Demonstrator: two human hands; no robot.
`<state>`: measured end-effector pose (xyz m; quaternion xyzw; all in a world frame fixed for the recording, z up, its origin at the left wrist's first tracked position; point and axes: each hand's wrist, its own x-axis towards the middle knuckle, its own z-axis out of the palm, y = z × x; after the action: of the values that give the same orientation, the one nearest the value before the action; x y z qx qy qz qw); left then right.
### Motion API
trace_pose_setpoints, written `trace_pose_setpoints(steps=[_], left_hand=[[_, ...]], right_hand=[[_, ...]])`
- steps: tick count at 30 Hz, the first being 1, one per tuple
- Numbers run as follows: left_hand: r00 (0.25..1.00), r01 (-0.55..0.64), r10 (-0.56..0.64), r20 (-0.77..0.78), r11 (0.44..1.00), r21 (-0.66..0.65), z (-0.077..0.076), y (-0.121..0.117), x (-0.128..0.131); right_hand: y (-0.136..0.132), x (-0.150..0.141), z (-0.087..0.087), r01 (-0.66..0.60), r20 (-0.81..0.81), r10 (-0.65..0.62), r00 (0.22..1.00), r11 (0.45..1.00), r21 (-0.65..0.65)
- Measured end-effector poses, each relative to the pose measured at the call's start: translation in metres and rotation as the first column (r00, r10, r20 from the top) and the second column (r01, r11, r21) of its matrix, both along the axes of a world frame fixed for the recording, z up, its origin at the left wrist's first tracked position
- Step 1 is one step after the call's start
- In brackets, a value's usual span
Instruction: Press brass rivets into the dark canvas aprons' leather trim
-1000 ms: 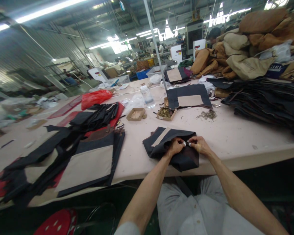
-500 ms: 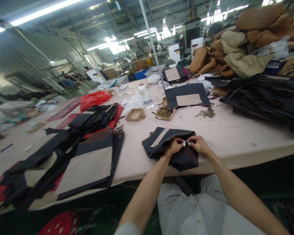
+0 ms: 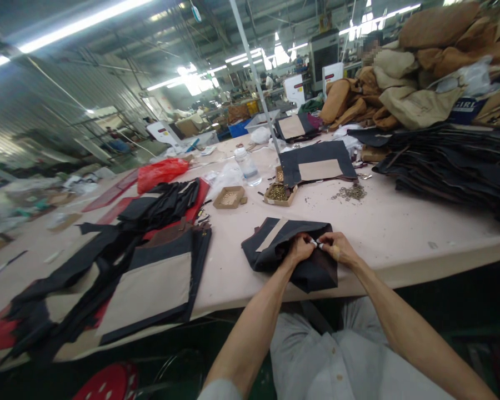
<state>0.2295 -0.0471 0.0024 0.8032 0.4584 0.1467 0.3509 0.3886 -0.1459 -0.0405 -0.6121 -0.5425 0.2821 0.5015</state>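
Observation:
A crumpled dark fabric piece with a tan panel point(image 3: 283, 244) lies at the near edge of the pink table point(image 3: 400, 233). My left hand point(image 3: 300, 248) and my right hand point(image 3: 336, 248) rest on it, fingertips pinched together at one spot on the cloth. Both have taped fingertips. What they pinch is too small to make out.
Flat dark-and-tan panels point(image 3: 150, 289) are stacked at the left, another panel point(image 3: 319, 164) lies farther back. Two small boxes of metal fittings point(image 3: 280, 193) point(image 3: 230, 196), loose rings point(image 3: 350, 193), a water bottle point(image 3: 248, 165), a red bag point(image 3: 160, 171). Dark stacks point(image 3: 454, 166) and tan bags point(image 3: 420, 83) fill the right.
Both hands stay pinched on the same spot of the fabric; only the camera has shifted slightly.

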Motion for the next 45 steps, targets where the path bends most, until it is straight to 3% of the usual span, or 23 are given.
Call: trace_pose_setpoints(steps=[4,14,22,28,36,41,43,45], left_hand=[[0.998,-0.051,0.055,0.045,0.996,-0.075,0.001,0.007,-0.001],[0.990,-0.091,0.096,0.103,0.995,-0.049,0.005,0.003,-0.012],[0.990,-0.073,0.073,0.121,0.997,-0.011,-0.002,0.002,-0.015],[0.990,-0.096,0.091,0.108,0.995,0.037,-0.002,-0.005,-0.016],[0.991,-0.104,0.099,0.095,0.993,0.051,0.004,-0.015,-0.017],[0.979,-0.151,0.156,0.128,0.987,-0.045,0.004,-0.016,-0.022],[0.969,-0.178,0.195,0.152,0.976,-0.122,0.001,-0.013,-0.024],[0.959,-0.194,0.218,0.183,0.971,-0.141,-0.002,-0.009,-0.025]], right_hand=[[-0.002,-0.001,0.002,0.054,-0.052,-0.055,0.997,0.998,-0.008],[0.001,0.000,0.006,0.026,-0.109,-0.036,0.993,0.995,-0.096],[0.008,-0.005,0.022,-0.011,0.085,0.031,0.996,0.973,-0.230],[0.014,-0.013,0.019,0.065,0.281,0.027,0.959,0.947,-0.314],[0.021,-0.035,0.016,0.203,0.430,-0.071,0.900,0.942,-0.269],[0.019,-0.044,0.023,0.219,0.284,-0.138,0.949,0.936,-0.275],[0.015,-0.039,0.028,0.123,0.151,-0.088,0.985,0.962,-0.245],[0.011,-0.030,0.033,-0.039,0.009,0.042,0.999,0.980,-0.193]])
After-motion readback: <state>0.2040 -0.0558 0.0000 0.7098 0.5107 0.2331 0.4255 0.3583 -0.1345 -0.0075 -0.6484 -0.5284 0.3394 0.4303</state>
